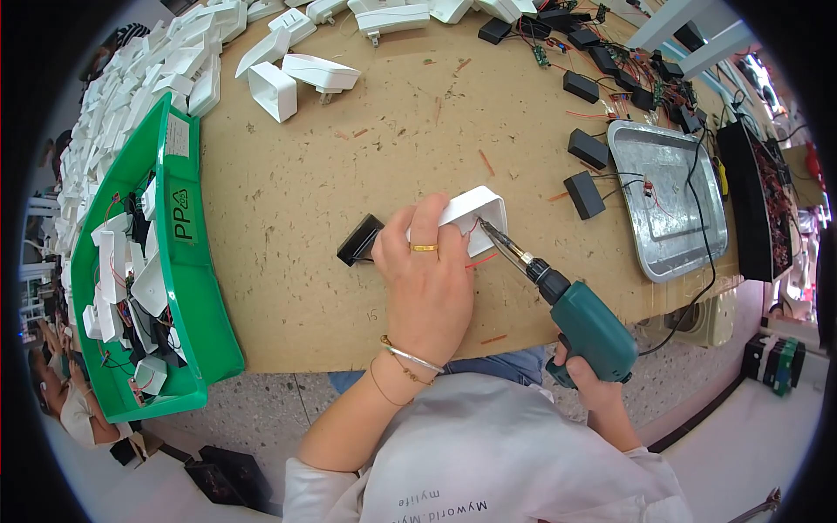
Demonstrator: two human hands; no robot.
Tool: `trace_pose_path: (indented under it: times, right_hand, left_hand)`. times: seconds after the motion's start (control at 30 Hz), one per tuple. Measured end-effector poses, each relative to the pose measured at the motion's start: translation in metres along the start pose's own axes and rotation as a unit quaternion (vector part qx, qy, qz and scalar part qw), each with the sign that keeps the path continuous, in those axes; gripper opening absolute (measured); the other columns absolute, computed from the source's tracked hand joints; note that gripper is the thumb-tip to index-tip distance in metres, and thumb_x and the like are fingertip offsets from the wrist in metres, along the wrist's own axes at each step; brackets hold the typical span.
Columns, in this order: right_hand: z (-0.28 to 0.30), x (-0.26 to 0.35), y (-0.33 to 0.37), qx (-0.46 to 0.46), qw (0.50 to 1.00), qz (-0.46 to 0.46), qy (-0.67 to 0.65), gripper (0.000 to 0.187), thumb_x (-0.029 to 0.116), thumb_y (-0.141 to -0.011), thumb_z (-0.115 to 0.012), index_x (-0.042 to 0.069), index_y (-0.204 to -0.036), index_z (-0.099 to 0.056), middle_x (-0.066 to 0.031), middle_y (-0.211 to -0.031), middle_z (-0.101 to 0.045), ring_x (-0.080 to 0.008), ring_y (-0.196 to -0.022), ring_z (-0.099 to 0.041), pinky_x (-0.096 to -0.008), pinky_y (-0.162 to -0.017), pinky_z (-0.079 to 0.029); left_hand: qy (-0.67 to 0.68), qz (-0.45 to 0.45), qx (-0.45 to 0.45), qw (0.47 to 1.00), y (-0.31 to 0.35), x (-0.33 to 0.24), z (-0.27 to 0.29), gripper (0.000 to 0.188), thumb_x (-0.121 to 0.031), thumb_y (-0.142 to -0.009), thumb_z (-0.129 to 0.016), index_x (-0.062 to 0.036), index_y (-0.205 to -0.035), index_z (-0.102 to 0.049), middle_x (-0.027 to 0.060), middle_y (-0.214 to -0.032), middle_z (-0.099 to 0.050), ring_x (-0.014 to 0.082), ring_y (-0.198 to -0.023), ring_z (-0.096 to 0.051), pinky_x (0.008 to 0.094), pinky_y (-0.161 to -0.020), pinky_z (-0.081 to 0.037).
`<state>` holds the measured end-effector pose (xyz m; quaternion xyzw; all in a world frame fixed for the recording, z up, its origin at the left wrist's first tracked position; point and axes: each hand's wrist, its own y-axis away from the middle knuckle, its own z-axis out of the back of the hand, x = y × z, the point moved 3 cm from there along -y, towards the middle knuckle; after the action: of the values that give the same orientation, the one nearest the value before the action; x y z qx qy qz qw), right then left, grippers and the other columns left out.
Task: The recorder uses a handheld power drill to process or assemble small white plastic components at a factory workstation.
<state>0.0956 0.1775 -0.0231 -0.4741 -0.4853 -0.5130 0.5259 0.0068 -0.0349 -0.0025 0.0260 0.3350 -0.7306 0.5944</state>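
My left hand (425, 283) is closed on a white plastic housing (495, 212), its open side turned toward the right. A red wire (481, 260) shows beside it and runs under my fingers. My right hand (591, 383) grips the handle of a green pistol-shaped soldering iron (593, 329). The iron's metal tip reaches into the opening of the housing; the exact point of contact is too small to make out. Left of my left hand, a black box (359, 241) lies on the table, and my palm partly hides what joins it to the housing.
A green bin (205, 349) with white housings and wired parts stands at the left. White housings (183, 61) are heaped behind it. Black boxes (587, 195) with wires lie at the right, beside a metal tray (671, 261). A black cord (702, 301) hangs past the tray.
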Motion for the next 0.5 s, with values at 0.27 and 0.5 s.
trace_pose_path:
  times: [0.27,0.5]
  right_hand:
    - [0.0035,-0.0045,0.0032,-0.009,1.000,-0.006,0.023,0.035,0.016,-0.078,-0.074,-0.005,-0.103,-0.060,-0.0043,-0.076,-0.061,-0.0100,-0.064,-0.058,-0.0239,-0.058,-0.047]
    - [-0.0008,0.0014,0.0021,-0.018,0.999,-0.038,0.010,0.032,0.012,-0.076,-0.073,-0.003,-0.101,-0.061,-0.0041,-0.076,-0.061,-0.0104,-0.065,-0.058,-0.0248,-0.060,-0.048]
  left_hand:
    - [0.000,-0.002,0.000,1.000,-0.0003,-0.0001,-0.0004,0.013,-0.003,-0.080,-0.065,-0.0018,-0.088,-0.054,0.0091,-0.127,-0.048,0.0348,-0.112,-0.044,0.0474,-0.094,-0.035]
    - [-0.006,-0.002,-0.002,1.000,0.0000,-0.0003,-0.0006,0.012,-0.003,-0.080,-0.065,-0.0017,-0.087,-0.055,0.0089,-0.127,-0.048,0.0345,-0.112,-0.044,0.0472,-0.093,-0.035]
